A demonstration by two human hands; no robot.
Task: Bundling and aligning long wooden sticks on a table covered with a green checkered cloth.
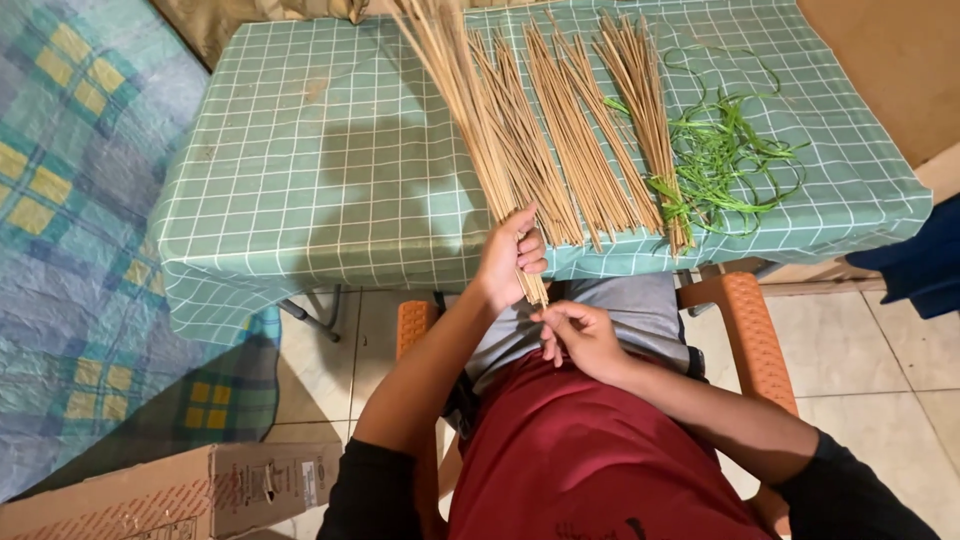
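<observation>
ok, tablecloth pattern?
The tablecloth is light green with a grid of thin white lines, clearest in the head view, under the stick bundles.

A: Desk (pixel 300 150) cloth?
B: Teal-green w/ thin white grid. Sticks (pixel 520 130) pale tan, all bundles. Leaf strips (pixel 720 150) at desk's right edge bright green.
A: Floor?
B: Cream tiles (pixel 900 350). Mat (pixel 70 200) left: blue-teal plaid w/ yellow squares. Chair arms (pixel 750 330) orange. Box (pixel 180 495) plain brown cardboard.
A: Clothes?
B: Red shorts (pixel 590 450), grey shirt (pixel 640 310), black sleeves (pixel 380 490).
</observation>
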